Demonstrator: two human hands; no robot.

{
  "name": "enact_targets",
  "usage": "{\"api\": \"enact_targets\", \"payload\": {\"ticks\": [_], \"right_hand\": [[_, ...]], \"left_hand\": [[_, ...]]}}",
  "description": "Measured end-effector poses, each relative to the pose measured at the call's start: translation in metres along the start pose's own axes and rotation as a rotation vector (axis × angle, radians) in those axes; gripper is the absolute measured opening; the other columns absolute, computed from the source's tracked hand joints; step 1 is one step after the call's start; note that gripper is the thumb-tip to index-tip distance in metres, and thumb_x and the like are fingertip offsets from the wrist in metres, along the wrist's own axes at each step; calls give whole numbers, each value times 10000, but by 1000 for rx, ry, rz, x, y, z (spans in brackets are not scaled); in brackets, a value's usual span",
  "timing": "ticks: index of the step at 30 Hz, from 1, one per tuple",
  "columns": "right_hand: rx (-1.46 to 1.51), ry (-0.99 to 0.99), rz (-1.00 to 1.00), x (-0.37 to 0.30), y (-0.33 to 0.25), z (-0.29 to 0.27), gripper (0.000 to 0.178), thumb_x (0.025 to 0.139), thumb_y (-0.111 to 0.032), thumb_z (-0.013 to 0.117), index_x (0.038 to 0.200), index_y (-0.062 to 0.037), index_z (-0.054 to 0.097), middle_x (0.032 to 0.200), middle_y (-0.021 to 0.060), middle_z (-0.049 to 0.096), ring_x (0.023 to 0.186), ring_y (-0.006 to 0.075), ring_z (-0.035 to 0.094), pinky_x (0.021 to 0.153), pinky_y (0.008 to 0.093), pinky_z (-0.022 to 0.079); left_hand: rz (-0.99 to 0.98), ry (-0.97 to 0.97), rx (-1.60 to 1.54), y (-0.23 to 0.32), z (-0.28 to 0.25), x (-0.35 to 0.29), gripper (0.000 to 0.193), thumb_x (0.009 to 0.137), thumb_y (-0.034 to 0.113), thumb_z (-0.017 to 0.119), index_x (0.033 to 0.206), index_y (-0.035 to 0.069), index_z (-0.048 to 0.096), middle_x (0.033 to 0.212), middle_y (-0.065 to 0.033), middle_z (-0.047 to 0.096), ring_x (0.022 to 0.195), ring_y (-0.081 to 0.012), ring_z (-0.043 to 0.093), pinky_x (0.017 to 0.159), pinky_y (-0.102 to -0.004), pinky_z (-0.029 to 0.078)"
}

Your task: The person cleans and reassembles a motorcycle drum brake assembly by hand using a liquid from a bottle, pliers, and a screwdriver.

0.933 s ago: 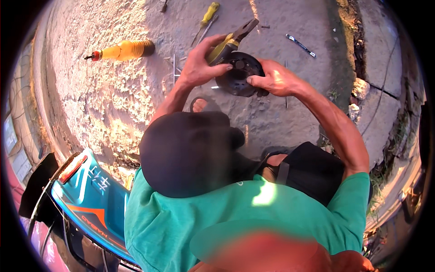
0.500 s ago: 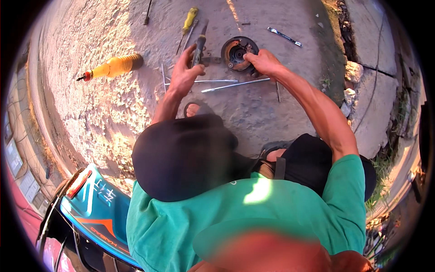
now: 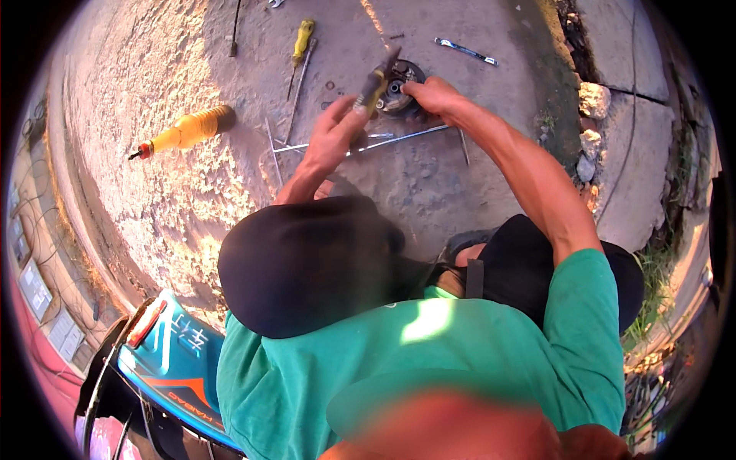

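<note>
I was working on the round metal hub (image 3: 400,86), which lay flat on the concrete ground in front of me. My right hand (image 3: 434,95) was clamped over the hub's near right edge, fingers curled on it to keep it from turning. My left hand (image 3: 335,136) was closed around a yellow-handled tool (image 3: 376,81), its tip angled toward the hub's centre. I judged the step to be loosening or prying something at the middle of the hub. The next move would have called for a firm hold with the right hand and a steady push or twist with the left, so the tip did not slip off.

Just below the hub lay 2 thin metal rods (image 3: 360,146), crossing under my left hand. Left of the hub sat a yellow screwdriver (image 3: 301,42); further left was an orange bottle (image 3: 186,131) on its side. Right of and above the hub lay a silver wrench (image 3: 466,51).

The tool's tip and the hub's centre were too small and shaded to make out, so I could not tell what kind of tool it was. My right hand hid part of the hub's rim. My dark cap (image 3: 303,261) blocked the ground below the rods.
</note>
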State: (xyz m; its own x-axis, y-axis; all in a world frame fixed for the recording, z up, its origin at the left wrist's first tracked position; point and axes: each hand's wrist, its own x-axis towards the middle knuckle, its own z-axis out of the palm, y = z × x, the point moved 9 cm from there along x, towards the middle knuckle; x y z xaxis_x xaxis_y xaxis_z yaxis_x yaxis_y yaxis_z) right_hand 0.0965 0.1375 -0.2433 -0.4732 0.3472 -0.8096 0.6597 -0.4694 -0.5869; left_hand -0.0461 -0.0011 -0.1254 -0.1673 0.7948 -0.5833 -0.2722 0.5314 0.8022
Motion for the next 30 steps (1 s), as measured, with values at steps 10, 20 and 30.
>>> {"api": "enact_targets", "payload": {"ticks": [10, 20, 30], "right_hand": [[35, -8, -33, 3, 6, 0, 456, 967, -346, 639, 1006, 98, 730, 781, 141, 736, 531, 220, 681, 478, 354, 508], [-404, 134, -308, -26, -38, -12, 452, 867, -376, 695, 928, 72, 715, 800, 175, 738, 744, 315, 733, 698, 416, 564], [-444, -95, -575, -105, -98, 21, 417, 863, -272, 716, 1138, 38, 671, 905, 143, 737, 826, 230, 713, 781, 386, 560]], "left_hand": [[-14, 9, 239, 1, -3, 20, 493, 1084, 317, 522, 1501, 56, 485, 979, -83, 705, 673, -110, 591, 571, -256, 467], [199, 258, 599, 13, -57, -13, 587, 1022, 354, 614, 1485, 18, 483, 889, -88, 688, 699, -224, 643, 699, -350, 522], [493, 69, 1200, 109, -17, -9, 583, 948, 498, 706, 1326, 63, 621, 1141, -187, 683, 985, -379, 694, 842, -459, 557]]}}
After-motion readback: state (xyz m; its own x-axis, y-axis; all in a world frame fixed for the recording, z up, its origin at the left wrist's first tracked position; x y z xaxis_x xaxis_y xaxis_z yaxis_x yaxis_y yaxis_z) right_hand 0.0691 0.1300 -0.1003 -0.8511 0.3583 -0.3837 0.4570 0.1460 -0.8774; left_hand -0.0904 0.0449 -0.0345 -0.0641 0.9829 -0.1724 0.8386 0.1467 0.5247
